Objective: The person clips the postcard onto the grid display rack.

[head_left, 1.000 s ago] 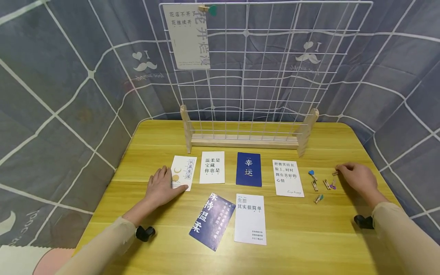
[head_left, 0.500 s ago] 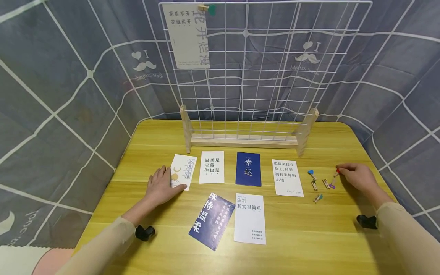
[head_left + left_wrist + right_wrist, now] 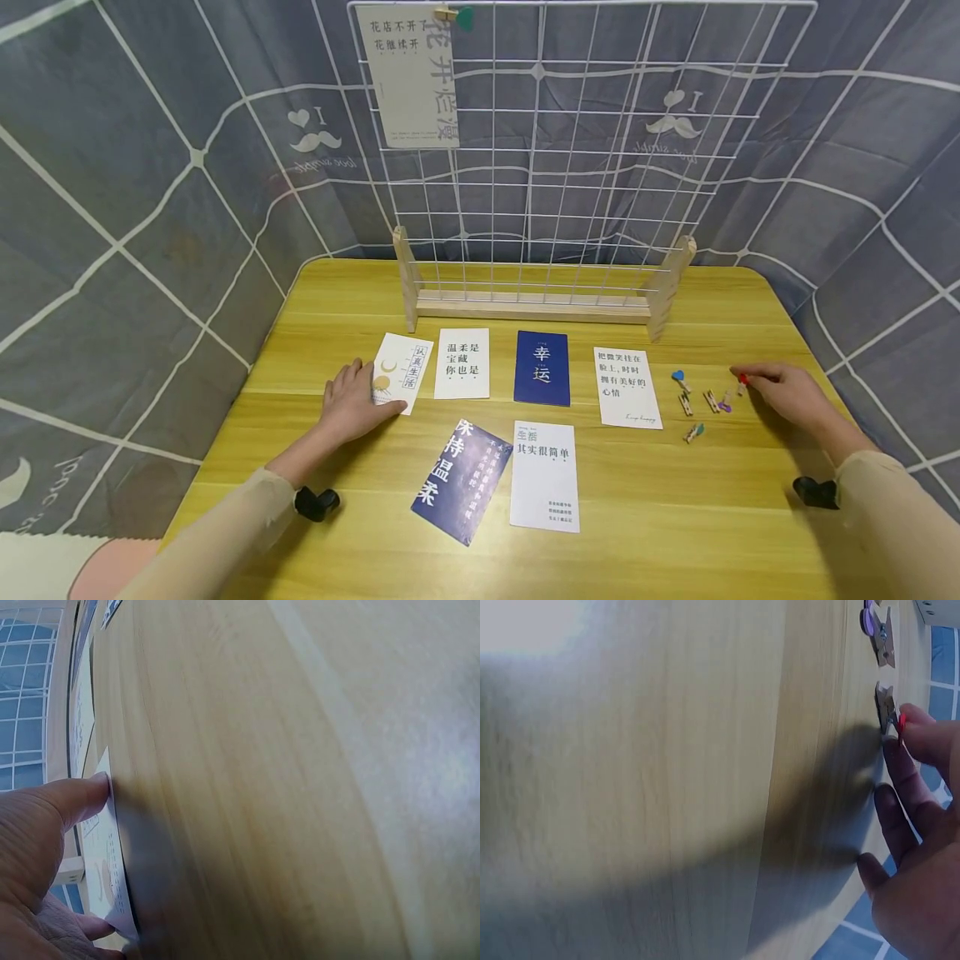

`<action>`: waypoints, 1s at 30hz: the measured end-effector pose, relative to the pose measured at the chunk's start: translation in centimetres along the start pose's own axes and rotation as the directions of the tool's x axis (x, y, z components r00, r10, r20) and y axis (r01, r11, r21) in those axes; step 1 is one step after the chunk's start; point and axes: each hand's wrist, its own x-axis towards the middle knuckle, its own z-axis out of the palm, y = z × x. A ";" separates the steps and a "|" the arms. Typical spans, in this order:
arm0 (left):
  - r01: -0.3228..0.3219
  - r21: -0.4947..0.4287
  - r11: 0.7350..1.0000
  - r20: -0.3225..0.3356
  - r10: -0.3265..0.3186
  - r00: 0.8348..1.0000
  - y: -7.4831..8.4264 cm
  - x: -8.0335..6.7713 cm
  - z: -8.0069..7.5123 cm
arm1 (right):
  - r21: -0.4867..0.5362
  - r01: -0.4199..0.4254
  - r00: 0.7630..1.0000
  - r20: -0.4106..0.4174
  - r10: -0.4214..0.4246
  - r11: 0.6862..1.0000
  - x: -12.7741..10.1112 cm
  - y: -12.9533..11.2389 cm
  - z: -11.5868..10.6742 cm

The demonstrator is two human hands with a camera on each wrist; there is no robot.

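My left hand holds a white card with a moon and sun print, at the left of the row of cards. In the left wrist view the thumb is at one edge of this card and fingertips are at another; the card's far side is hidden. My right hand pinches a small wooden clothespin with a red heart between thumb and index finger, at the table's right side. In the right wrist view the red heart sits between those fingertips, and the other fingers are loosely bent.
Several small clothespins lie left of my right hand. A blue card, a purple card and several white cards lie on the table. Behind stands a white wire grid with a card clipped at top left.
My right hand has pulled the red-heart clothespin slightly away from the others, so the red heart now shows. The card in my left hand has shifted and tilted a little.
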 end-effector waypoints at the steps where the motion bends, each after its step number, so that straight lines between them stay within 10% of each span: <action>1: -0.001 0.000 1.000 0.001 0.001 1.000 0.0 0.0 0.0 | -0.003 0.007 1.000 0.005 -0.007 1.000 -0.1 0.0 0.0; 30: 0.002 -0.049 0.999 -0.007 -0.002 1.000 0.0 0.0 -0.2 | -0.036 0.023 1.000 0.009 -0.022 0.999 -1.1 0.7 -0.8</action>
